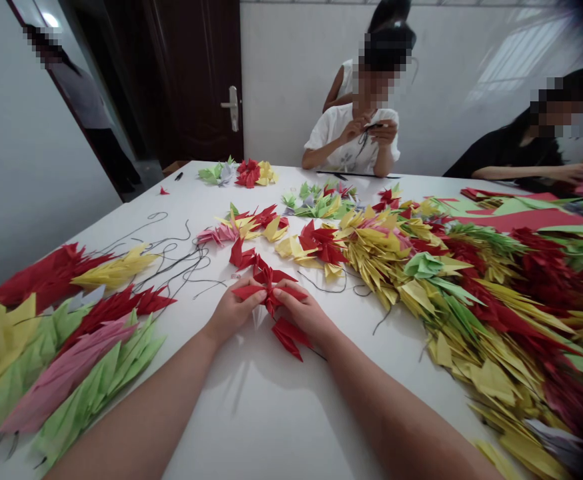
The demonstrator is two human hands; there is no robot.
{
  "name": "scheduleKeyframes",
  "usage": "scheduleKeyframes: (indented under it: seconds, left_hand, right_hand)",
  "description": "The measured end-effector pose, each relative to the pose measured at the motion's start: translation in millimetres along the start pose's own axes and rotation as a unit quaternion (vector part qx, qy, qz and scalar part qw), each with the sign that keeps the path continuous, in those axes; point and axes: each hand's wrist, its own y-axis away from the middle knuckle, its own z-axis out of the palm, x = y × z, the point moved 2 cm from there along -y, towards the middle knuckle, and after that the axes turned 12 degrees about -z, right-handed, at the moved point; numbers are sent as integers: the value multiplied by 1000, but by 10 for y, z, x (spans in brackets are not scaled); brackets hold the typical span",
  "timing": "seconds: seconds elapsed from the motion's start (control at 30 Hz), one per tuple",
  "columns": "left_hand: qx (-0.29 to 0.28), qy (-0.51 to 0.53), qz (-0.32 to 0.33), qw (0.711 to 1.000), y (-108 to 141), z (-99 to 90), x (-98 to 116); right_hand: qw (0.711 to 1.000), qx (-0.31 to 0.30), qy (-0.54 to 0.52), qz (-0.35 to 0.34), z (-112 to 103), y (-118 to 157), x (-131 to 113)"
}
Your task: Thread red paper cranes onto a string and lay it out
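So the left hand and right hand are both clamped on a red origami crane over the white table, one side each, probably to keep it steady. Folded-paper bundles lie off both sides, likely for elbow room.

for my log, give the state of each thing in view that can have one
red paper piece, folded, pinched
left hand, closed on that piece
right hand, closed on its other side
black threads, loose, tangled
green paper strand, laid out
yellow paper garland, heaped
red sheet, lying flat
door handle, roughly level
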Motion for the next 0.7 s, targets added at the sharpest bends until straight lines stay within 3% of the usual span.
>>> scheduleKeyframes:
  seconds: [0.2,0.43,0.57,0.7]
  left_hand:
    - [-19,-31,3,999,7,15,15]
    - [-18,-19,-11,1000,20,2,32]
    - [26,-12,-24,999,-20,7,-9]
    - [73,-35,-25,996,-54,-13,-88]
  right_hand:
    - [999,-6,28,-27,2,-14,-21]
    - [994,72,-34,-72,-40,-35,-39]
    - [990,55,80,-107,-93,-62,-38]
    - [971,41,213,-96,-132,-79,-20]
